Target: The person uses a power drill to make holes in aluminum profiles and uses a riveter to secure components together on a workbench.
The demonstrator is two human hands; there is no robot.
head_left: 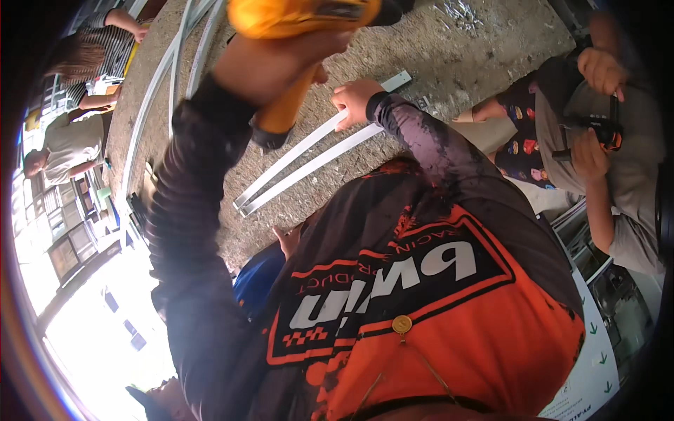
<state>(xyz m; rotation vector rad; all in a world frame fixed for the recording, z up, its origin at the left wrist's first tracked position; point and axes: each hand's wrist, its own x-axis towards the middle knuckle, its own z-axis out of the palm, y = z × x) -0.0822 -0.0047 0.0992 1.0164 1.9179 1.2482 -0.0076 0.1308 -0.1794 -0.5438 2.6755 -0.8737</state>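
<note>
My left hand (pixel 277 63) grips a yellow-orange cordless drill (pixel 302 15) by its handle, raised above the worktable (pixel 435 63). The drill's black base hangs below my wrist, and its front end is partly cut off by the upper edge. My right hand (pixel 356 100) is closed on a flat, pale metal strip (pixel 298 149) near that strip's far right end. A second pale strip (pixel 309 170) lies beside it on the near side. The two strips come close together at their left ends and spread apart toward my right hand.
Small metal pieces (pixel 460 12) lie scattered at the far side. Long metal profiles (pixel 158 88) stretch along the left. At right a person holds a dark tool (pixel 597 133). Another person's hand (pixel 287 241) is near the table's front edge. More people (pixel 74 144) stand at left.
</note>
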